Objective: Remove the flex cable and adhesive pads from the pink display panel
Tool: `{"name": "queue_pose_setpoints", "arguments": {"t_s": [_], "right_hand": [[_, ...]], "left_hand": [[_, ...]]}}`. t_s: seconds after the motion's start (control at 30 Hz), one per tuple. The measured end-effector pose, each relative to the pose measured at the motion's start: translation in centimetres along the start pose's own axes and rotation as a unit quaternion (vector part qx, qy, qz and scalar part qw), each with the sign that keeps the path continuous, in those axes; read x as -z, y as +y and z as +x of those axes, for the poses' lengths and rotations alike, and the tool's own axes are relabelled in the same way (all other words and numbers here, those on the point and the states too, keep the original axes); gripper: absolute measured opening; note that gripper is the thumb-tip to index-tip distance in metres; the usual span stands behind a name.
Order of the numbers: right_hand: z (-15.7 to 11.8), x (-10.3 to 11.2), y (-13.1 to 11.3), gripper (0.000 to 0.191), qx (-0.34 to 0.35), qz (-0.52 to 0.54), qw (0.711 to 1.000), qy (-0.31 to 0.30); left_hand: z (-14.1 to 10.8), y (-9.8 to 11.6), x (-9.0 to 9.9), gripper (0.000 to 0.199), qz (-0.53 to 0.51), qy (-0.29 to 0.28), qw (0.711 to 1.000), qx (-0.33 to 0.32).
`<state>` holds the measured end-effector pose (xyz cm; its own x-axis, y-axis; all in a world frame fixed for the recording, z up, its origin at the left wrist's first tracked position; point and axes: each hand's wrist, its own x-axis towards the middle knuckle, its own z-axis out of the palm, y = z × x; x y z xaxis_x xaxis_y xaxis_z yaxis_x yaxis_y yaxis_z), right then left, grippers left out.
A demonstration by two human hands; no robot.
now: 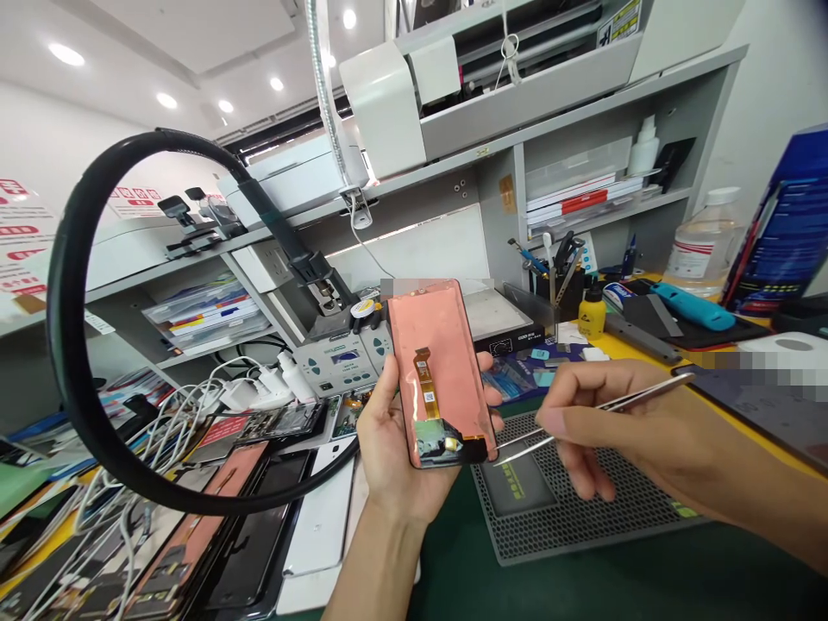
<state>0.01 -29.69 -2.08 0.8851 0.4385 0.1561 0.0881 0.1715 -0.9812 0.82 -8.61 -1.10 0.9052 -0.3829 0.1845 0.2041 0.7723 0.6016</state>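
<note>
Thin panel riding in the left hand, tweezers at its corner

The left hand (392, 470) is cradling the panel (453, 345) above the table (466, 552), its coppery back facing the camera and its top leaning away. The thumb (385, 388) is pressing along the left edge while the other fingers are wrapping behind, their tips showing beyond the right edge. The right hand (608, 431) is pinching the tweezers (637, 395) between thumb and fingers. Their prongs are standing slightly apart by the panel's lower right corner; whether either is touching it, I cannot tell. The mat (601, 509) is lying below and to the right.

The panel is looking light and stiff but probably brittle, so bending, twisting or squeezing hard at one spot would be risking a crack. Its smooth edges are likely offering little friction. The long sides are making the safest hold, with the palm supporting from beneath, as here. The ribbon (427, 388) on the back is appearing thin and easily creased, and the patch (430, 437) near the bottom is seeming delicate too; neither is suiting a grip or a sharp metal point.
</note>
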Motion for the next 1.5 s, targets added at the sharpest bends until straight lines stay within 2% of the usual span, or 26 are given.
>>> {"name": "queue_pose_setpoints", "arguments": {"t_s": [0.17,0.43,0.7,0.83,0.93,1.07,1.2,1.3,1.5], "right_hand": [[-0.2,0.4,0.8,0.020,0.006,0.009,1.000,-0.025],[0.0,0.0,0.4,0.023,0.001,0.016,1.000,-0.023],[-1.2,-0.5,-0.1,0.015,0.056,-0.135,0.989,0.010],[-1.4,-0.7,-0.4,0.017,0.082,-0.168,0.982,0.028],[-1.5,-0.7,-0.3,0.015,0.131,-0.218,0.966,0.050],[-2.0,-0.7,0.3,0.004,0.210,-0.322,0.923,0.026],[-2.2,-0.8,0.6,0.011,0.270,-0.370,0.889,0.011],[-2.1,-0.9,0.3,0.010,0.290,-0.371,0.882,0.006],[-1.9,-1.2,-0.2,0.011,0.291,-0.379,0.878,0.012]], "left_hand": [[-0.2,0.0,0.0,0.060,0.001,-0.001,1.000,-0.008],[-0.2,0.0,0.0,0.061,0.004,-0.016,1.000,-0.004],[-0.1,-0.1,0.1,0.063,0.009,-0.027,1.000,-0.005],[-0.2,-0.1,0.2,0.066,0.002,-0.035,0.999,0.000],[-0.2,0.0,0.2,0.066,0.004,-0.028,1.000,0.004],[-0.3,0.1,0.4,0.080,0.030,-0.038,0.998,0.036],[-0.4,0.1,0.6,0.081,0.019,-0.059,0.998,0.028],[-0.4,0.0,0.5,0.077,0.009,-0.063,0.998,0.015],[-0.4,0.0,0.5,0.078,0.023,-0.069,0.997,0.028]]}}
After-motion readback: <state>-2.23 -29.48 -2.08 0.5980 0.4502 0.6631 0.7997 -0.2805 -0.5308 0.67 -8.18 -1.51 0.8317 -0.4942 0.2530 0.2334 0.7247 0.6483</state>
